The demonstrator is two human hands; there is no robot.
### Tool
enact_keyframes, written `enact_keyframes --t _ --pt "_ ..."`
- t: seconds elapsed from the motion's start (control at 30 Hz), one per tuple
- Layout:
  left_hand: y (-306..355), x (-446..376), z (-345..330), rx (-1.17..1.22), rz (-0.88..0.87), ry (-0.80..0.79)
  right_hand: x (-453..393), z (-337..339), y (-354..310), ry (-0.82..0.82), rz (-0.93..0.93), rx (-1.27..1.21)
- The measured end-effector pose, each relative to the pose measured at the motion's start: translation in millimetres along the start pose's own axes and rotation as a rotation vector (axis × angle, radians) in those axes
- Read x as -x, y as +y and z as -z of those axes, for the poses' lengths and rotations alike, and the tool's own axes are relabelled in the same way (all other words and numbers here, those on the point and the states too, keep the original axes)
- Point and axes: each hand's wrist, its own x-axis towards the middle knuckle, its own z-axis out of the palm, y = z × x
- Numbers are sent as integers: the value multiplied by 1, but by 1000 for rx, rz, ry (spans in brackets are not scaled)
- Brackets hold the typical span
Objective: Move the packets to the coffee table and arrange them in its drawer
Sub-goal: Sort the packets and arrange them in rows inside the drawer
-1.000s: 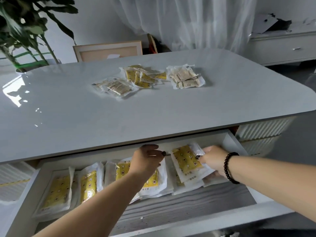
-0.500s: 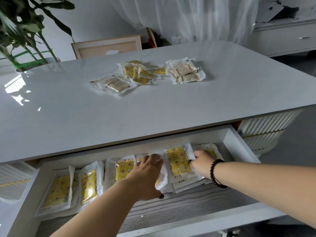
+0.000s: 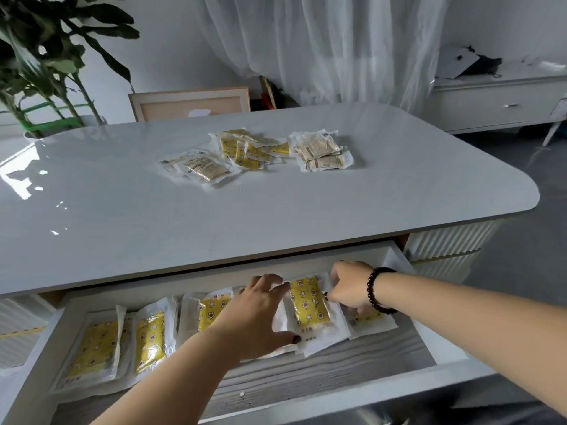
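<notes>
Yellow star-printed packets (image 3: 309,303) overlap in white drawer (image 3: 395,383)

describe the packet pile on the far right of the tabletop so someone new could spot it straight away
Start at the white coffee table and look at its top, where three small piles lie in a row above the open drawer. The right-hand pile lies nearest the curtain side. Its packets are beige and clear, unlike the yellow star-printed pile next to it.
</notes>
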Motion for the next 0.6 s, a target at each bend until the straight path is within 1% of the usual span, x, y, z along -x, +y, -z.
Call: enact_keyframes --t 0.1,0.17,0.3,0.4,0.5,0.6 --pt "5 5 14 193 -21 228 21 22 -9 86 102 9" --pt "10 8 25 280 -25 328 36 34 -16 150 156 -32" --pt "12 11 51 455 -50 459 49 53 -27 299 215 -195" --pt "-3 5 73 511 -22 522 47 61 -41 374 235 -253" --pt "-34 -8 88 512 40 620 37 68 -55 439 259 -312" --pt "-68 -21 95 535 194 737 21 74 -66 483 270 -333"
